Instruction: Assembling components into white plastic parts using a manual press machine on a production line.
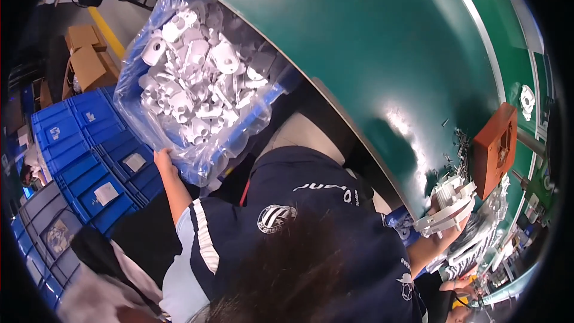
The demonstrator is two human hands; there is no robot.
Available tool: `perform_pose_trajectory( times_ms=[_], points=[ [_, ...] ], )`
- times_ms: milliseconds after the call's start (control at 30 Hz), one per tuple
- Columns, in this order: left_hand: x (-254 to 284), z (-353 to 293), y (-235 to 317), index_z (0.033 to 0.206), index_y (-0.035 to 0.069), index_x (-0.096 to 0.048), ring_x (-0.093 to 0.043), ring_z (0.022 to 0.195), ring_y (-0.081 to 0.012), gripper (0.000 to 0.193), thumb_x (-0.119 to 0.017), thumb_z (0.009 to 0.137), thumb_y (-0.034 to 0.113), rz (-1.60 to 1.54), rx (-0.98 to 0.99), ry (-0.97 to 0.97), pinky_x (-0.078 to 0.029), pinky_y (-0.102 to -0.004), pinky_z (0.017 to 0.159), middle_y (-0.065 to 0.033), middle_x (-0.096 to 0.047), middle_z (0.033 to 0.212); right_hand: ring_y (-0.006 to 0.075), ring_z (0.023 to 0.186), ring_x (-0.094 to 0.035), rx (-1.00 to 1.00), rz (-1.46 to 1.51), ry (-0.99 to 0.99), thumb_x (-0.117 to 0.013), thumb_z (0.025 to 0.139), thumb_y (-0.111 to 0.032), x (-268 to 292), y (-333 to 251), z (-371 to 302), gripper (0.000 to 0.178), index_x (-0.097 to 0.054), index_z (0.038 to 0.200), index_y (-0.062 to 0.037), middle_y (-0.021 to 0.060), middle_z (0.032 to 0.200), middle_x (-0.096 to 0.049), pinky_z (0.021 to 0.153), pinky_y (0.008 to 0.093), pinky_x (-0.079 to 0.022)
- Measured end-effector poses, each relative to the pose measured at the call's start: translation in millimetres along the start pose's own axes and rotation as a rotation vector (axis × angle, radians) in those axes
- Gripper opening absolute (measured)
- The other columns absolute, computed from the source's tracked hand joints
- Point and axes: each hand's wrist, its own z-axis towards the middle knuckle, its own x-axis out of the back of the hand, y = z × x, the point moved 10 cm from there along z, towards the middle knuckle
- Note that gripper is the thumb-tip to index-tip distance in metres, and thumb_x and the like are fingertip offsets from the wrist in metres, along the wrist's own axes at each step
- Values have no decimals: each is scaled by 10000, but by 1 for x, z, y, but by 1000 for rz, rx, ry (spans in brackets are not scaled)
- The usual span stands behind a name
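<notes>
Dozens of white plastic housings (196, 54) fill a blue crate (252, 118), its clear liner (202, 164) clasped in my left grip (163, 159), apparently for steadiness, as my right grip (452, 233) clutches curved white parts (453, 198).

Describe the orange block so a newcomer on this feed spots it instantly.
Start at the large green tabletop and follow it to the picture's right side. Just right of the scattered small screws sits the orange block, hollowed on one face. Its solid orange colour sets it apart from the grey screws and the white plastic parts below-left.
</notes>
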Motion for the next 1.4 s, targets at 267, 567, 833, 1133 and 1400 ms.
perform_pose_trajectory(
  times_ms=[267, 567, 833, 1133, 1400],
  points=[
    [-22, -47, 20, 1097, -45, -481, -550, 863, -240, 509, -487, 589, -52, -54, 123, 90, -448, -328, 755, -131, -560, 989, 267, 845, -612, -447, 534, -163, -752, 602, -130, -14, 15, 4, 738, -408, 1239, 14, 174, 1092, -557, 656, 306, -526],
    [-28, -55, 20, 1022, -61, -531, -573, 749, -205, 458, -451, 572, -90, -190, -25, 124, -452, -288, 634, -101, -597, 896, 129, 607, -523, -247, 119, -224, -478, 855, -180, -78, -58, -12, 161, -522, 910, -35, 38, 736, -519, 530, 250, -439],
    [-13, -13, 30, 948, -55, -562, -574, 692, -216, 402, -440, 565, -30, -59, -245, 46, -444, -299, 621, -108, -603, 809, 156, 757, -576, -394, 673, -315, -577, 804, -153, -47, 0, -79, 290, -526, 1061, -27, 42, 859, -563, 659, 272, -484],
    [-16, -21, 24, 933, -34, -549, -526, 654, -210, 353, -466, 591, 3, -4, -395, 83, -421, -332, 593, -95, -567, 752, 55, 615, -468, -360, 553, -269, -557, 731, -116, -16, -12, -142, 186, -470, 884, -57, -26, 705, -478, 529, 177, -354],
    [20, -151, 165, 1187, -44, -475, -555, 987, -287, 501, -562, 705, 60, 421, -1162, 491, -428, -343, 860, -175, -580, 1082, 88, 815, -549, -242, 556, -686, -505, 808, -123, -69, -91, -141, 321, -508, 1106, -2, 20, 912, -574, 681, 202, -427]
  ],
)
